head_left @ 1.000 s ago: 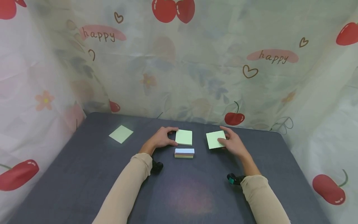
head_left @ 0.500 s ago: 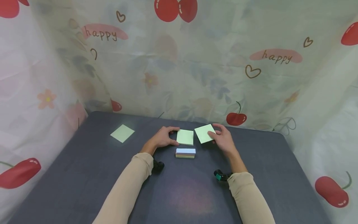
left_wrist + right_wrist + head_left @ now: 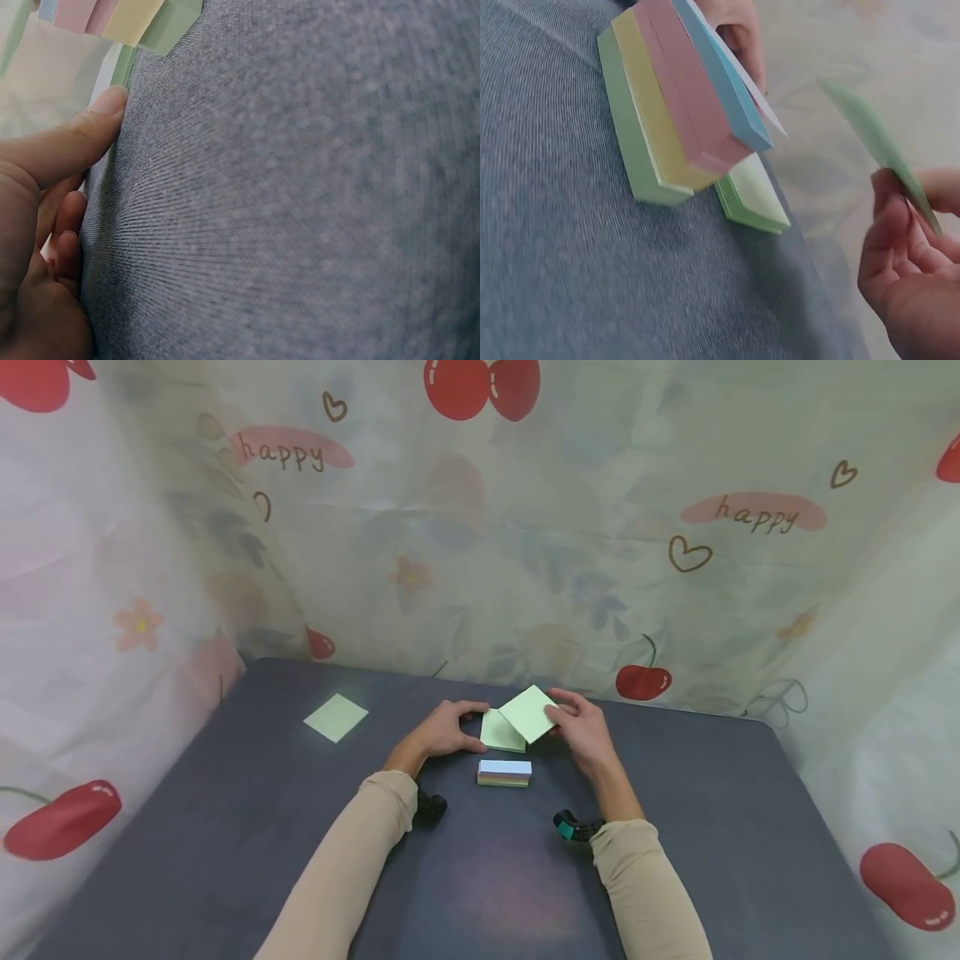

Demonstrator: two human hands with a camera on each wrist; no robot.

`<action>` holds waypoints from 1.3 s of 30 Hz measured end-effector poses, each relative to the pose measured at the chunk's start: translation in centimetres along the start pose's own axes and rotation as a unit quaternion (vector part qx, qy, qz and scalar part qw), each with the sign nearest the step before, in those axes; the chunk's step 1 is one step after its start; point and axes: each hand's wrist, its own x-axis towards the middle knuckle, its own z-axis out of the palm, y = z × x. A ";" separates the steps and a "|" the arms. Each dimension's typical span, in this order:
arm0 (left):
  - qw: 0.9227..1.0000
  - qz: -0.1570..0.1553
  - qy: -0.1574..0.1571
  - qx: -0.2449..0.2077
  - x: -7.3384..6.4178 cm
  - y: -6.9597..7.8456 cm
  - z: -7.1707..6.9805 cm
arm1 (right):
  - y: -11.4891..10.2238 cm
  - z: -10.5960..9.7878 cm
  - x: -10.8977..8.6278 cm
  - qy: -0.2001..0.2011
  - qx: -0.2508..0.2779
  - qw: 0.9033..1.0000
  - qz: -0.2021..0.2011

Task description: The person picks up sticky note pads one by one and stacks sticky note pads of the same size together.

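Note:
A pale green sticky note pad (image 3: 501, 733) lies on the dark table beyond a multicoloured block of notes. My left hand (image 3: 445, 729) holds this pad at its left side, the thumb at the near corner and the forefinger at the far one. In the left wrist view the thumb (image 3: 109, 105) touches the pad's green edge. Thumb and fingers of my right hand (image 3: 587, 733) pinch a thin green sticky note pad (image 3: 527, 714), raised and tilted, partly covering the first pad from above. The right wrist view shows this thin pad (image 3: 874, 135) nearly edge-on, apart from the table.
The block of notes (image 3: 504, 774), layered green, yellow, pink, blue and white, sits just in front of both hands. A pale green square note (image 3: 336, 718) lies at the left on the dark table (image 3: 480, 877). A printed curtain (image 3: 480, 568) hangs behind the table's far edge.
My right hand has carried the thin green pad leftward, from beside the other pad to above its right part, turning it cornerwise. My left hand stays at its pad.

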 end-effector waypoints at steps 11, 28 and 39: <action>1.000 -0.007 0.003 -0.008 -0.2 0.0 0.1 | 0.5 0.7 -0.5 0.020 0.042 0.999 0.017; 1.000 0.000 0.001 0.001 0.0 0.0 0.0 | 1.4 0.2 -0.9 -0.063 0.063 0.996 0.017; 1.000 -0.005 0.003 0.006 0.0 -0.1 -0.1 | 1.8 0.0 -1.3 -0.046 0.105 0.993 0.017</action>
